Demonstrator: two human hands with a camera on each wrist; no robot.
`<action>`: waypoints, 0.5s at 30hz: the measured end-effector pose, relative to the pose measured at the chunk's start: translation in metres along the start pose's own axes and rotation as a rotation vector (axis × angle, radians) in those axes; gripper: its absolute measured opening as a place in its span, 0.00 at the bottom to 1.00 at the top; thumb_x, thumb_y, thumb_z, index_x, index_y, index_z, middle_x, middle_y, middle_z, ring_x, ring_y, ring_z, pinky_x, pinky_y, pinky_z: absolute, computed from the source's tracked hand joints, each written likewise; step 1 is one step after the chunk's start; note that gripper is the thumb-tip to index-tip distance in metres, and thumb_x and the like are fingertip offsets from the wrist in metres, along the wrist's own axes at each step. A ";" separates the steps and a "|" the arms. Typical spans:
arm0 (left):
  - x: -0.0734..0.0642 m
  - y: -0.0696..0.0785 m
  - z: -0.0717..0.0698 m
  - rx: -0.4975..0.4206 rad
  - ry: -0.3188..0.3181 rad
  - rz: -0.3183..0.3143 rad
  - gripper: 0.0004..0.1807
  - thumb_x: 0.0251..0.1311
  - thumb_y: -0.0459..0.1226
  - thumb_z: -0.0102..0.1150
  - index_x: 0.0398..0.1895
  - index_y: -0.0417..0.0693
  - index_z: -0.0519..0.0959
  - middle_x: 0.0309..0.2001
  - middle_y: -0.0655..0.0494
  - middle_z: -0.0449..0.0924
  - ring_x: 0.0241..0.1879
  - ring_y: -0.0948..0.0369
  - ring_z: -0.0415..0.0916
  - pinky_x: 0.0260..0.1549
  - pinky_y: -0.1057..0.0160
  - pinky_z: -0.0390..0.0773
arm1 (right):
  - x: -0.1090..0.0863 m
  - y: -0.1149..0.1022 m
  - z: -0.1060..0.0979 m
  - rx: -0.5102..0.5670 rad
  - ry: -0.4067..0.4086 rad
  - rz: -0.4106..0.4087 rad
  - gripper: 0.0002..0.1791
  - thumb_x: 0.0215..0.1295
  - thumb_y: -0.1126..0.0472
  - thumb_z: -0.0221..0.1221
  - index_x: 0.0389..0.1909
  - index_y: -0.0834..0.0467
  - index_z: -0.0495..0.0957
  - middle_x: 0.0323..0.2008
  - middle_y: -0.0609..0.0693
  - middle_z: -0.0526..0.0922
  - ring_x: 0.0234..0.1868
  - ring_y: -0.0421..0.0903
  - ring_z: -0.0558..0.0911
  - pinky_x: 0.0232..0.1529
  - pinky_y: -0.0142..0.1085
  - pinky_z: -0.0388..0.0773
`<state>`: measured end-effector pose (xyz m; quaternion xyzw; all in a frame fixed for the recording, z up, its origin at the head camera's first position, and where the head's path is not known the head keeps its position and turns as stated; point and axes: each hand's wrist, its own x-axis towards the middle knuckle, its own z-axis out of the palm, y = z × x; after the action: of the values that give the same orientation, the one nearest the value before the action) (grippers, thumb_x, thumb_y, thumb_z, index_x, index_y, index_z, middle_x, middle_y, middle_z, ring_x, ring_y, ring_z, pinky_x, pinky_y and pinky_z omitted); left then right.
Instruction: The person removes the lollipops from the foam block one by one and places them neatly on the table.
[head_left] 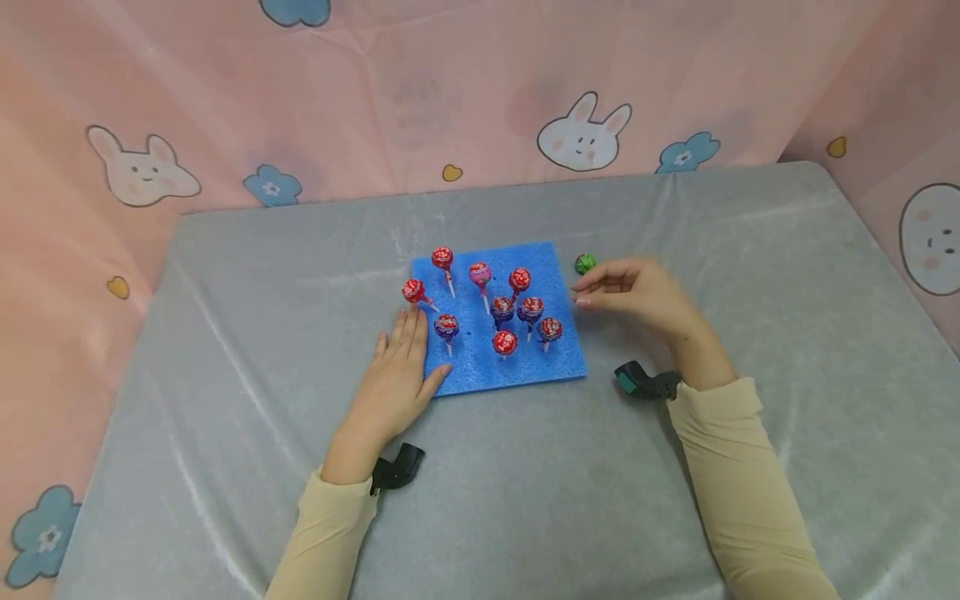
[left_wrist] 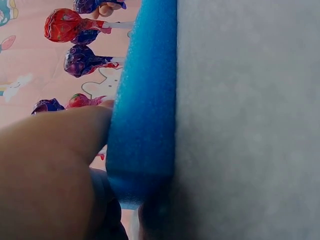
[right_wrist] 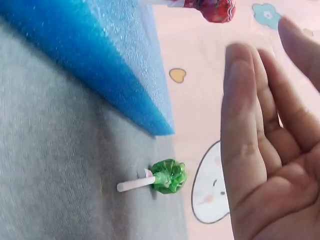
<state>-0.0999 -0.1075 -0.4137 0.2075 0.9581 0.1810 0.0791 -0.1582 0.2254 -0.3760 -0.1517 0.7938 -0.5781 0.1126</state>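
A blue foam board (head_left: 465, 379) lies on the table with several lollipops stuck in it by their sticks, among them a pink one (head_left: 480, 273) and a dark purple one (head_left: 446, 325). At its left edge rests my left hand (head_left: 390, 387), fingers straight alongside and thumb on the front corner. A red lollipop (head_left: 413, 290) leans outward just beyond those fingertips. My right hand (head_left: 637, 296) hovers by the board's right side, fingers slightly bent, holding nothing. Near its fingertips a green lollipop (right_wrist: 170, 176) lies on the table, its white stick visible in the right wrist view.
A grey cloth (head_left: 510, 500) covers the table. Behind it hangs a pink curtain (head_left: 420, 100) printed with rabbits, flowers and hearts. A black wrist camera (head_left: 401, 467) sits at the left wrist, and another black camera (head_left: 645, 383) at the right.
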 end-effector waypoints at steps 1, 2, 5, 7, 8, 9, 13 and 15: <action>0.000 0.000 0.000 0.002 0.000 0.000 0.41 0.71 0.51 0.40 0.73 0.34 0.39 0.74 0.43 0.34 0.73 0.50 0.32 0.67 0.45 0.40 | 0.000 -0.001 0.001 0.008 -0.030 -0.002 0.12 0.59 0.70 0.62 0.41 0.74 0.78 0.33 0.51 0.85 0.34 0.44 0.83 0.39 0.32 0.79; 0.000 0.000 0.000 0.004 -0.001 0.000 0.41 0.71 0.51 0.40 0.73 0.34 0.39 0.74 0.43 0.34 0.73 0.50 0.32 0.67 0.45 0.40 | -0.001 -0.001 0.001 0.015 -0.057 0.001 0.12 0.59 0.70 0.62 0.41 0.74 0.78 0.34 0.53 0.85 0.35 0.43 0.84 0.40 0.32 0.79; 0.000 0.000 0.000 0.006 -0.004 -0.003 0.41 0.71 0.51 0.40 0.73 0.35 0.39 0.74 0.43 0.33 0.73 0.50 0.32 0.67 0.46 0.40 | 0.000 -0.003 0.004 0.039 -0.119 0.004 0.11 0.59 0.71 0.62 0.41 0.74 0.78 0.36 0.60 0.84 0.37 0.44 0.84 0.42 0.33 0.79; -0.001 0.000 0.002 0.002 -0.007 -0.003 0.40 0.71 0.51 0.40 0.73 0.34 0.39 0.74 0.43 0.33 0.73 0.50 0.31 0.67 0.45 0.39 | -0.001 -0.003 0.007 0.037 -0.141 0.016 0.12 0.58 0.71 0.62 0.41 0.73 0.78 0.37 0.62 0.84 0.38 0.45 0.84 0.42 0.34 0.79; -0.001 0.000 0.003 -0.003 -0.007 -0.001 0.41 0.71 0.51 0.40 0.73 0.34 0.39 0.74 0.42 0.33 0.73 0.50 0.31 0.67 0.45 0.39 | -0.002 -0.003 0.008 0.029 -0.148 0.027 0.12 0.58 0.70 0.63 0.41 0.73 0.79 0.37 0.61 0.84 0.39 0.45 0.84 0.43 0.33 0.79; -0.002 0.000 0.004 -0.010 -0.005 0.001 0.41 0.71 0.50 0.41 0.73 0.33 0.39 0.74 0.42 0.34 0.73 0.49 0.31 0.67 0.44 0.40 | -0.002 -0.003 0.010 0.023 -0.155 0.035 0.12 0.58 0.69 0.64 0.41 0.72 0.79 0.37 0.60 0.84 0.39 0.45 0.84 0.43 0.33 0.79; 0.001 0.000 0.003 -0.021 0.006 0.010 0.41 0.71 0.50 0.41 0.72 0.32 0.40 0.74 0.41 0.34 0.73 0.48 0.32 0.66 0.42 0.40 | -0.001 -0.007 0.013 0.013 -0.187 0.031 0.12 0.58 0.69 0.64 0.41 0.72 0.79 0.36 0.52 0.84 0.39 0.45 0.83 0.43 0.32 0.78; 0.005 -0.001 -0.001 -0.021 0.005 0.011 0.41 0.71 0.50 0.41 0.72 0.32 0.39 0.74 0.41 0.33 0.72 0.47 0.31 0.66 0.42 0.40 | 0.002 -0.011 0.013 0.019 -0.204 0.006 0.12 0.58 0.70 0.63 0.41 0.73 0.78 0.36 0.50 0.84 0.38 0.44 0.83 0.43 0.32 0.78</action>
<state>-0.1047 -0.1065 -0.4139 0.2115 0.9552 0.1918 0.0777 -0.1541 0.2097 -0.3699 -0.2063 0.7731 -0.5670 0.1959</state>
